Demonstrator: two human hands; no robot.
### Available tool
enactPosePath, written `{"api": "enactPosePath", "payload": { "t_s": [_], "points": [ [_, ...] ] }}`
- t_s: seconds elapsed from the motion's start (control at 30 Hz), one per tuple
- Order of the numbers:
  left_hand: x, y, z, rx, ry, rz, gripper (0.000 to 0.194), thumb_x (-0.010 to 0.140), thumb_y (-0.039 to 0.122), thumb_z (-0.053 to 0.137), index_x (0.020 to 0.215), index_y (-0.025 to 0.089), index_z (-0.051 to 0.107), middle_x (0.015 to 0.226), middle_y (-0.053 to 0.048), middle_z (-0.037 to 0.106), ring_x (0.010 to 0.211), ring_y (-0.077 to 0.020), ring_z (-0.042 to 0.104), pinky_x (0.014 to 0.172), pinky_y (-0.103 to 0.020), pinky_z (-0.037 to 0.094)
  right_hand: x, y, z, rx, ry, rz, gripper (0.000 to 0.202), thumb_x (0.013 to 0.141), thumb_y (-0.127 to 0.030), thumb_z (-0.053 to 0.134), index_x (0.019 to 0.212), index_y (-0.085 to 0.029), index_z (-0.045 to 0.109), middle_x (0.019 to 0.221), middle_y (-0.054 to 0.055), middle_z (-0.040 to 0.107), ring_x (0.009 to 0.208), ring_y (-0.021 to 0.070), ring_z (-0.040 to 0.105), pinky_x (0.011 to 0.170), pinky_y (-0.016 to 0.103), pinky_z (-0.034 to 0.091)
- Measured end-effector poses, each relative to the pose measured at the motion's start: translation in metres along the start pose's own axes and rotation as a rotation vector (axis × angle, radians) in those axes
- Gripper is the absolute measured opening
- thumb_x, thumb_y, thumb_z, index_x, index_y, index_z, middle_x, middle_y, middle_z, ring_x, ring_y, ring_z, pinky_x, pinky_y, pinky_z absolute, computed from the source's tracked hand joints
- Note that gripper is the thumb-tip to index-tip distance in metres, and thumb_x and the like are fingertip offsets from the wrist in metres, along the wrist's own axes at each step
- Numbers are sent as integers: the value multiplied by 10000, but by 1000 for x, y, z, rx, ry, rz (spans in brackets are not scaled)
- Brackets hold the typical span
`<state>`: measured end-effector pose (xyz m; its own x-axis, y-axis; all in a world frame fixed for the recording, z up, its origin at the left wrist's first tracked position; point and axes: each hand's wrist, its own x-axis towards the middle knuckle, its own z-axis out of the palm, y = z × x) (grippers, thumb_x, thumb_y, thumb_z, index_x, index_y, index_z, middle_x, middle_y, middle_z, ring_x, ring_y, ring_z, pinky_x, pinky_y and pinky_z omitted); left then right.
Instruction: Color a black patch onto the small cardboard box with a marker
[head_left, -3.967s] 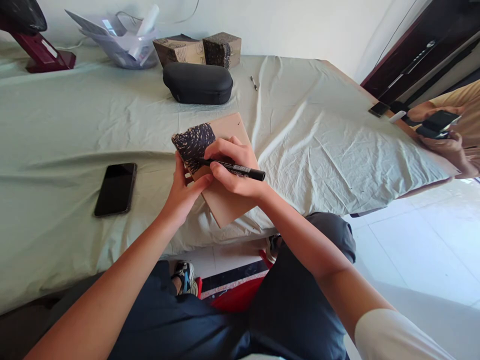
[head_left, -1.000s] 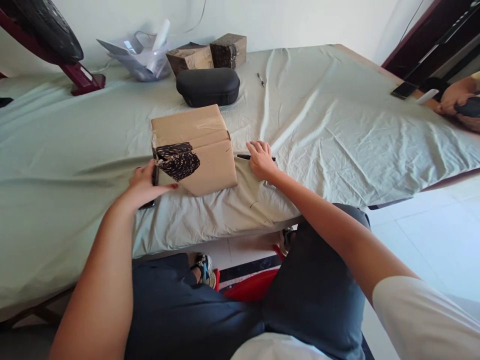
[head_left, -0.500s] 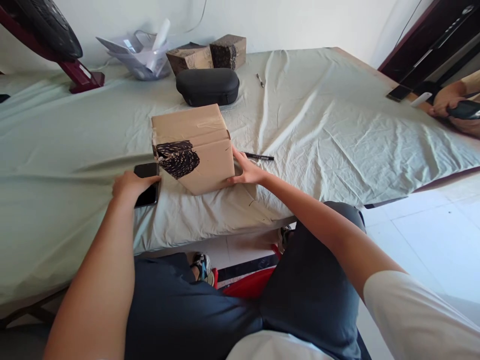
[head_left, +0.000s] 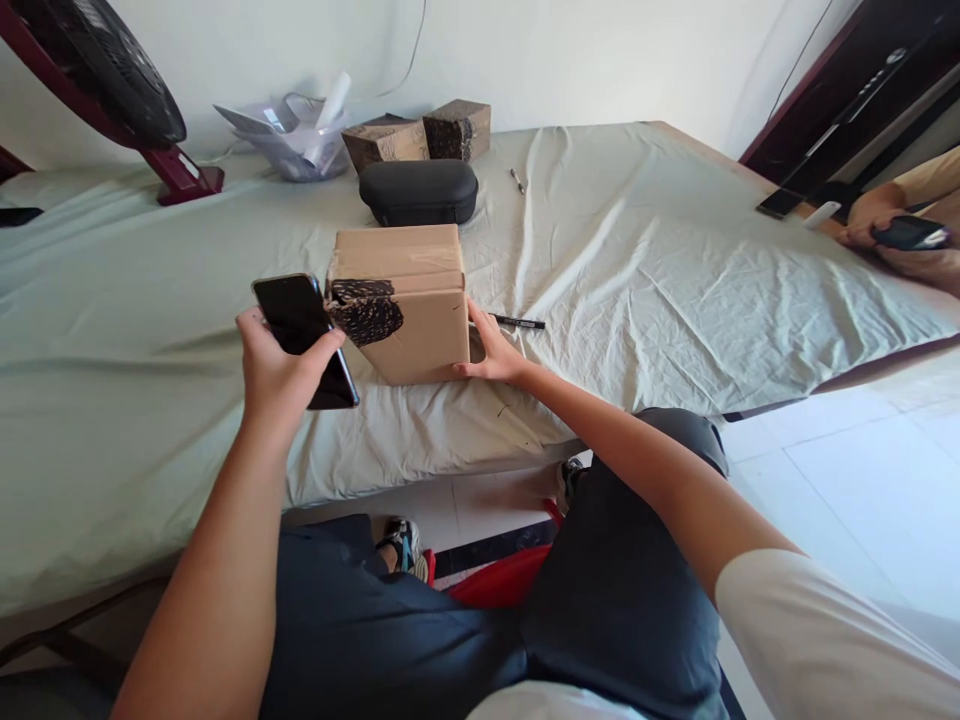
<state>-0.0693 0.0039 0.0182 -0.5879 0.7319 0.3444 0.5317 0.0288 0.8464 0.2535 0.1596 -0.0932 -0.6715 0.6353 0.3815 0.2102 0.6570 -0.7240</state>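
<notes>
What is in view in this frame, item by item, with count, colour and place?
Brown cardboard box with black scribbled patch: 1, on the cloth's near part.
Black smartphone: 1, lifted left of the box.
Black marker pen: 1, on the cloth right of the box.
Black oval zip case: 1, behind the box.
Small scribbled cardboard boxes: 2, brown and black, far edge.
Pale green cloth: 1, covering the table.
Fan with dark red base: 1, far left.
Another person's hand: 1, right edge, holding a dark device.
Left hand: holds the smartphone.
Right hand: against the box's right side.
</notes>
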Motion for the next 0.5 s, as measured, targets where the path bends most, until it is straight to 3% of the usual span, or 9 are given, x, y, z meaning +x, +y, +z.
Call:
{"api": "enactPosePath", "payload": {
  "t_s": [0.13,0.27,0.5],
  "points": [
    [-25,33,7,-101,42,202,747,729,287,882,1344,240,459,1409,-135,715,1245,-275,746,1196,-512,594,2,4,1,-5,37,-4,1639,747,-1128,697,1915,-207,12,1879,280,284,1649,550,380,1416,789,226],
    [-39,52,16,-153,102,397,719,658,323,821,1273,240,457,1327,-126,665,1272,-308,697,1200,-548,571,1,8,3,19,49,3,1668,745,-1102,740,1911,-154,18,1830,307,339,1634,527,422,1409,750,312],
    [-56,55,29,-175,66,416,778,643,365,856,1303,240,465,1305,-128,662,1241,-323,712,1156,-561,579,4,14,6,55,62,13,1692,714,-1104,762,1910,-164,21,1829,298,336,1652,504,434,1415,712,349]
  ]
}}
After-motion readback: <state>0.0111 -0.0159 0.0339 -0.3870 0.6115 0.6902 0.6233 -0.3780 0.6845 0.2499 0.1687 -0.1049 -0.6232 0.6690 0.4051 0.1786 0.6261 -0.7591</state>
